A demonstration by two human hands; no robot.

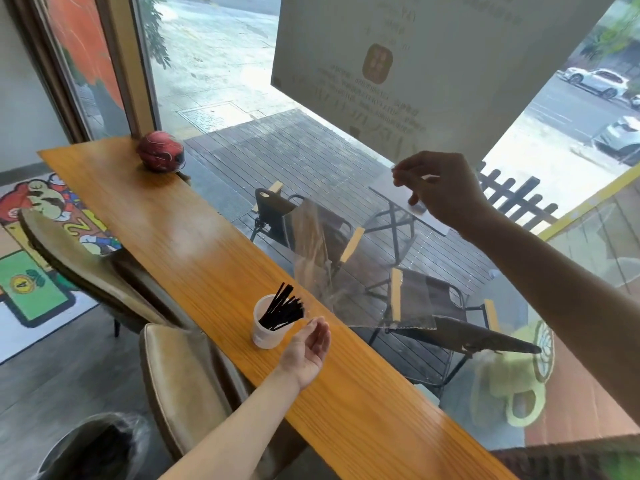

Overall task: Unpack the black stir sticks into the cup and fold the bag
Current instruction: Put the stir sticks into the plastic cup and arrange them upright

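A white cup (265, 332) stands on the narrow wooden counter (194, 244) and holds a bundle of black stir sticks (282, 308) leaning to the right. My right hand (440, 188) is raised high over the window side, pinching the top edge of a clear plastic bag (353, 268). The bag hangs down in front of the glass, with its lower edge level with the cup, and looks empty. My left hand (310, 346) hovers palm-up just right of the cup, fingers apart, holding nothing.
A red ball-like ornament (161, 151) sits at the counter's far end. Two padded chairs (180, 382) stand along the counter's left side, and a lined waste bin (93, 448) sits at the lower left. The window glass runs along the counter's right edge.
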